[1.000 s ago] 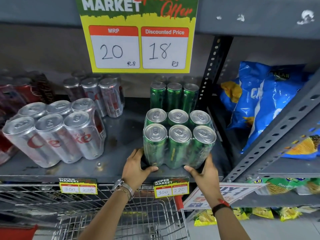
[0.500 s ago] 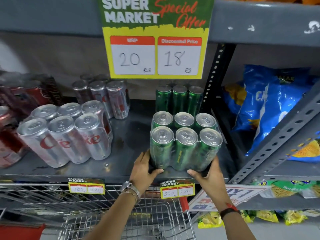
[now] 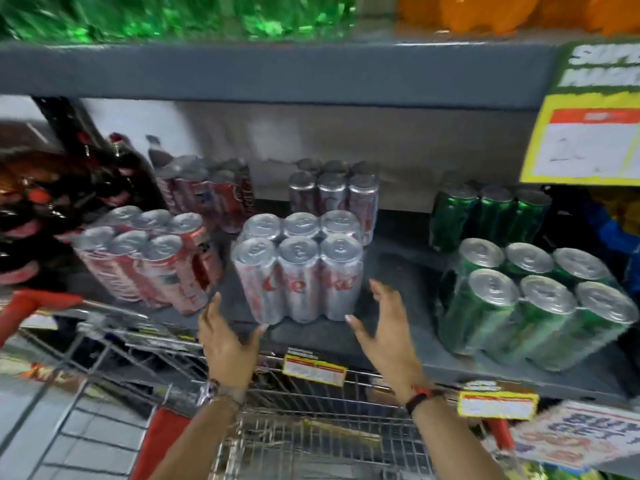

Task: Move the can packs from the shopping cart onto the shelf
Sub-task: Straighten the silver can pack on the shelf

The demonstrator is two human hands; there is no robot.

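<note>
left grip [image 3: 225, 336] spread | right grip [image 3: 384, 327] spread | flank silver can pack [image 3: 298, 271]

Silver can pack [image 3: 298, 271]: red "Coke" lettering, partly readable. Signs, price tags: blurred, unreadable.

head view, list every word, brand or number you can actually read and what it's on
"Coke", partly readable in red letters: silver can pack at the shelf front.
"SUP" and "MAR", cut off at the frame edge: offer sign; its price boxes are too blurred.
"BUY": tilted sign, seen upside down; the rest is blurred.
Shelf-edge price tags: too blurred.
</note>
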